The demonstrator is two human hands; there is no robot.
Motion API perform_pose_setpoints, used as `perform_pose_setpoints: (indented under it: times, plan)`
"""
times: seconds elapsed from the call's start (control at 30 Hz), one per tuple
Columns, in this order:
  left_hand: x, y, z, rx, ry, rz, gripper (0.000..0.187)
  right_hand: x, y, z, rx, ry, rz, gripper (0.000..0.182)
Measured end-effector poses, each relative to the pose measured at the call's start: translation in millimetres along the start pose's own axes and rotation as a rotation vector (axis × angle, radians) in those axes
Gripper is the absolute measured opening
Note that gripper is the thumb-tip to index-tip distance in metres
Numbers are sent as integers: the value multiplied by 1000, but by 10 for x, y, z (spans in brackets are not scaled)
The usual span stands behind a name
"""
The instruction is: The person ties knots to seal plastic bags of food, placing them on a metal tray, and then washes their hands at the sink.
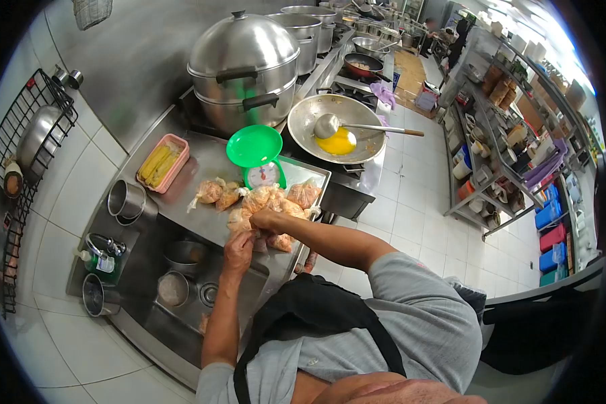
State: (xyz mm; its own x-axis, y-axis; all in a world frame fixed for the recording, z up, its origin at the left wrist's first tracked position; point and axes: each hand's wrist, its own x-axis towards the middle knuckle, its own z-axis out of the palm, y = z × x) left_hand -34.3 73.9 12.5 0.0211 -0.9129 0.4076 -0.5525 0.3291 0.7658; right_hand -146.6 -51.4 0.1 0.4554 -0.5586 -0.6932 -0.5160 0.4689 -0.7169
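Several clear plastic bags of orange food [296, 194] lie in a pile on a steel counter [202, 168] in front of a green kitchen scale [256, 149]. My left hand [238, 249] grips the lower part of one bag [240, 219] at the counter's near edge. My right hand [268, 219] is closed on the top of the same bag, where it looks gathered. More bags [210, 192] lie to the left of the pile.
A pink tray of yellow sticks [161, 161] sits left of the scale. Behind are a large lidded steamer [246, 67] and a wok [303, 121] with yellow liquid and a ladle [330, 124]. A sink with bowls [182, 269] lies below my left arm. Shelves [498, 155] line the aisle on the right.
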Motion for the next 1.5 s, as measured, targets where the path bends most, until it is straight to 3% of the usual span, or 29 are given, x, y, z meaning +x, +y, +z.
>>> perform_pose_setpoints:
  times: [0.17, 0.2, 0.23, 0.27, 0.33, 0.43, 0.53, 0.63, 0.67, 0.73, 0.77, 0.83, 0.87, 0.93, 1.0, 1.07, 1.2, 1.27, 1.3, 1.33, 1.37, 1.4, 1.43, 1.5]
  plan:
    - [41, -262, 1, 154, 65, 269, 20, -69, 30, -45, -315, -15, -212, 19]
    - [56, -268, -9, 254, 101, 291, 19, 273, 186, -139, -785, -107, -618, 19]
    - [101, -274, 20, 204, 143, 323, 19, 622, 352, -231, -1196, -3, -1095, 23]
    - [136, -297, 56, 165, 190, 340, 18, 798, 480, -265, -1182, 78, -1117, 26]
    - [46, -463, 119, 193, 107, 155, 22, 399, 364, -243, -908, 24, -999, 24]
    - [79, -424, 160, 124, 226, 79, 17, -252, 120, -21, -429, -5, -649, 21]
    - [111, -380, 177, 29, 260, -121, 15, -153, 251, 15, -344, 112, -681, 25]
    - [80, -403, 155, -11, 166, -187, 12, -129, 296, -31, -253, 76, -598, 20]
    - [72, -383, 125, 120, 207, -123, 10, -164, 249, -40, -237, 44, -567, 20]
    - [78, -308, 53, 384, 281, 7, 7, -123, 216, -122, -173, -45, -572, 18]
    - [121, -423, 76, 342, 281, 52, 5, -120, 205, -185, -203, -70, -599, 18]
    - [177, -362, 146, 90, 177, -201, 10, -198, 63, -262, -262, -118, -644, 17]
    - [216, -104, 31, -8, 195, -119, 16, -216, -10, -295, -290, -149, -661, 17]
    - [318, -188, 132, -41, 225, -15, 24, -198, -100, -348, -290, -41, -682, 17]
    - [356, 170, 19, -87, 349, 42, 25, -508, -390, -271, -446, 82, -743, 14]
    - [377, 308, 61, 13, 450, 24, 22, -425, -432, -336, -488, 125, -880, 11]
    - [301, -171, 279, 121, 473, -29, 9, -564, -600, -568, -505, 223, -855, 7]
    - [30, -432, 45, 187, 411, -133, 9, -584, -629, -781, -483, 307, -895, 7]
    - [-242, -438, -223, 38, 447, -277, 10, -551, -580, -932, -363, 260, -857, 9]
    - [-512, -861, -327, 99, 305, -562, 17, -544, -529, -1023, -379, 237, -801, 12]
    - [-974, -1060, -473, 60, 410, -559, 35, -561, -476, -994, -445, 234, -755, 13]
    - [-1381, -1107, -772, 380, 179, -690, 58, -595, -412, -924, -513, 230, -706, 14]
    - [-1610, -1025, -1045, 392, -302, -1160, 68, -620, -354, -784, -570, 273, -740, 16]
    - [-2624, -1480, -767, 994, -424, -1128, 58, -591, -305, -656, -546, 354, -822, 17]
